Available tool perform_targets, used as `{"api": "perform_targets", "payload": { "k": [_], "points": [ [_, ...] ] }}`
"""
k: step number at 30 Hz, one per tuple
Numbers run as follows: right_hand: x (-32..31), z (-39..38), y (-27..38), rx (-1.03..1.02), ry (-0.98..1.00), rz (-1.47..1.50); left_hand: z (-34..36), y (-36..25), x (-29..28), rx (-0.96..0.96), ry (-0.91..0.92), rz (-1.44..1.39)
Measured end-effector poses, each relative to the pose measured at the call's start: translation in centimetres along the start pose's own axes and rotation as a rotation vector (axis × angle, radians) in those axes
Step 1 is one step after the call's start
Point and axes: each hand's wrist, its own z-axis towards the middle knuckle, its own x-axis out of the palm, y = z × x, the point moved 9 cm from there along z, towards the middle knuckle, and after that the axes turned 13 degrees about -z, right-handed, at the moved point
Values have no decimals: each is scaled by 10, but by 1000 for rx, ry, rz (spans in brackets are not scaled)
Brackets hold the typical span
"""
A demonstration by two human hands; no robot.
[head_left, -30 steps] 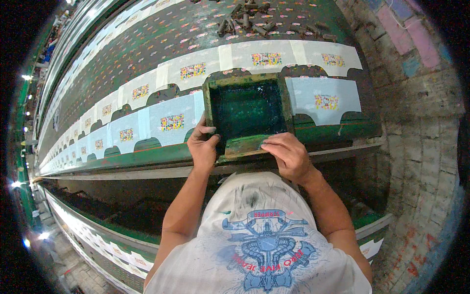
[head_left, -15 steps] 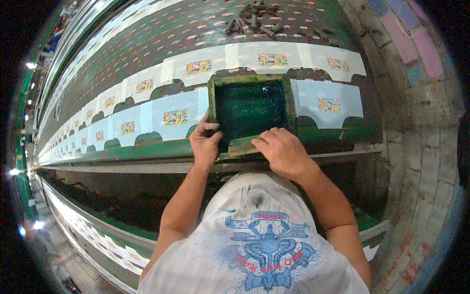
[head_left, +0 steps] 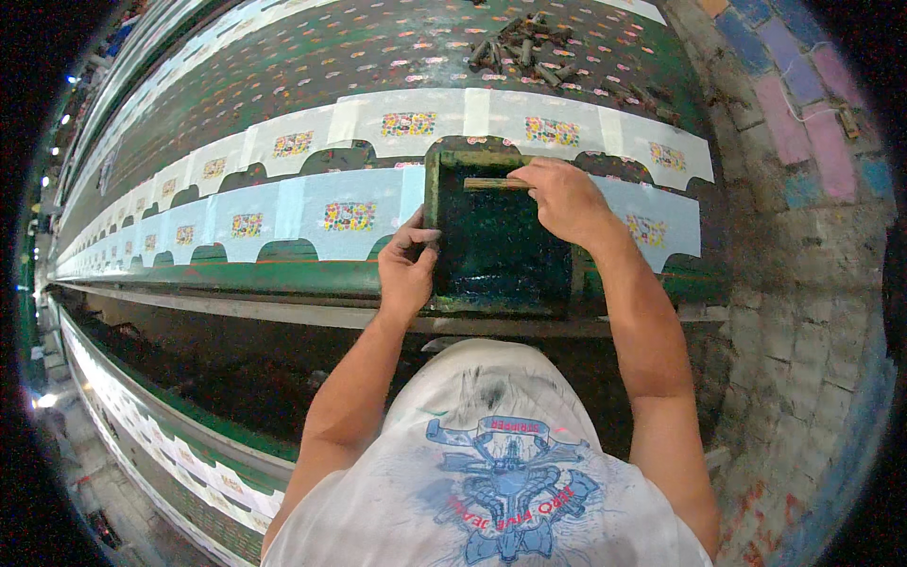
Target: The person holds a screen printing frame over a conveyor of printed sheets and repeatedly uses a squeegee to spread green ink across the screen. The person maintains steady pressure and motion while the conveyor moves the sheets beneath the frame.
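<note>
A printing screen (head_left: 432, 203) with a wooden frame and dark green mesh lies over the near row of light blue cloth pieces. My left hand (head_left: 408, 274) grips the left side of its frame, thumb and fingers closed on the wood. Near the far end of the mesh is a squeegee (head_left: 493, 184) with a narrow wooden edge, lying crosswise. My right hand (head_left: 567, 200) pinches its right part from above. A blue cloth piece (head_left: 350, 219) with a colourful printed patch shows left of the screen; another printed piece (head_left: 652, 227) is partly covered by my right forearm.
Behind runs a row of whitish printed cloth pieces (head_left: 326, 146) on the long green table (head_left: 312, 276). Several dark stub-like pieces (head_left: 524, 47) are heaped farther back. A dark gap (head_left: 217, 364) separates this table from another (head_left: 156, 416) at lower left. Brick paving (head_left: 784, 293) lies to the right.
My right hand has carried the squeegee from the screen's near end to its far end. The left hand still holds the frame. The whole view has shifted slightly.
</note>
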Motion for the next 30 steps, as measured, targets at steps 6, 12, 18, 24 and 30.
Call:
{"api": "perform_targets", "payload": {
  "k": [6, 12, 18, 24, 30],
  "points": [
    [4, -14, 19, 36, 84, -80, -1, 7, -2, -13, -3, -27],
    [6, -43, 53, 5, 135, -65, 0, 3, -3, 5, 3, 25],
    [12, -86, 79, -8, 69, -45, -1, 1, -4, 11, 20, 76],
    [9, -119, 101, 54, 33, -74, -5, 5, 0, 2, -10, -33],
    [5, -131, 91, 52, -92, 45, -6, 3, 2, 35, 9, 180]
  ]
}}
